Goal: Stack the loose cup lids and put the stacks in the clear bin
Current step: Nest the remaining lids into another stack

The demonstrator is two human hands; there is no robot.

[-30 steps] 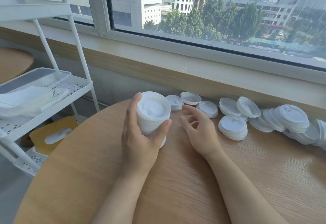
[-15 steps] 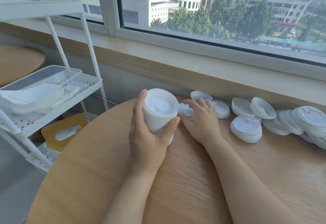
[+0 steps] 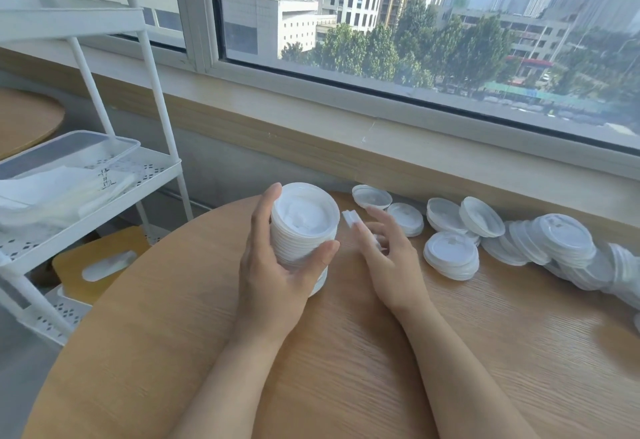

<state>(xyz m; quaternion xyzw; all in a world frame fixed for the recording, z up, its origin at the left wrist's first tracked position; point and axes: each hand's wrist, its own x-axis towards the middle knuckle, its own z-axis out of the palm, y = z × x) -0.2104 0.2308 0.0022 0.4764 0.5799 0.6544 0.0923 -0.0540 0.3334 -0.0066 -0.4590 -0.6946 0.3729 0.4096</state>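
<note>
stack [image 3: 304,227]: tall column of nested white lids, tilted a little, base on the worktop [image 3: 346,352]; top lid shows its recessed face.
left hand [image 3: 273,265]: grip wrapped round the stack; fingers up its left side, thumb [image 3: 320,254] pressed on its right side.
right hand [image 3: 388,258]: just right of the stack; grip curled round a lid [image 3: 360,229], which stands on edge between thumb and fingers, its near rim close to the stack's top. Contact with the stack: cannot tell.
loose lids [image 3: 450,253]: right of the stack, along the worktop's far edge under the window sill [image 3: 311,116]. Some lie flat in short piles, some lean, and a long toppled row [image 3: 561,248] lies farthest right.
bin [image 3: 69,154]: clear, left of the stack, on the middle shelf of a white cart [image 3: 162,116]; holds white and clear bagged stuff, contents unclear.
</note>
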